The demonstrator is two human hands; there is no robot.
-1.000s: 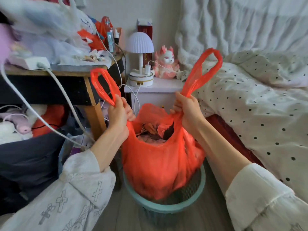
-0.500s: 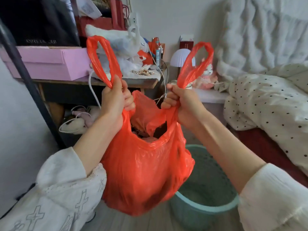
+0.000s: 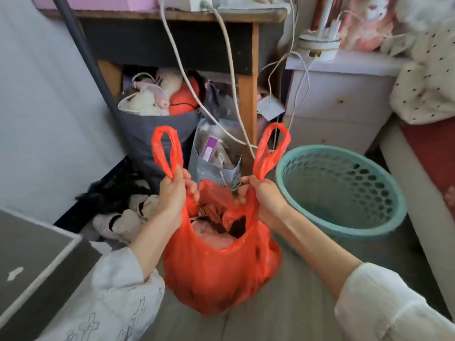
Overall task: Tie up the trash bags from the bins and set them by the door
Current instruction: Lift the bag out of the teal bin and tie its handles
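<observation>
Indoors, a left hand [image 3: 172, 193] and a right hand [image 3: 262, 195], fingers curled tight, each grip one looped handle of a crinkled orange plastic trash bag [image 3: 216, 267]. Its bulging body hangs upright, open mouth facing up, above grey plank floor [image 3: 283, 316] with bare room in front. Just right of it stands a round teal perforated bin [image 3: 344, 188], apart from the bag, near the bed's edge.

Both forearms bare below pushed-up sleeves. Left sleeve [image 3: 118, 299]: white fabric, grey cross motifs, lacy cuff edge. Right sleeve [image 3: 384, 306]: plain white, loose, slightly creased, opposite the left sleeve.
</observation>
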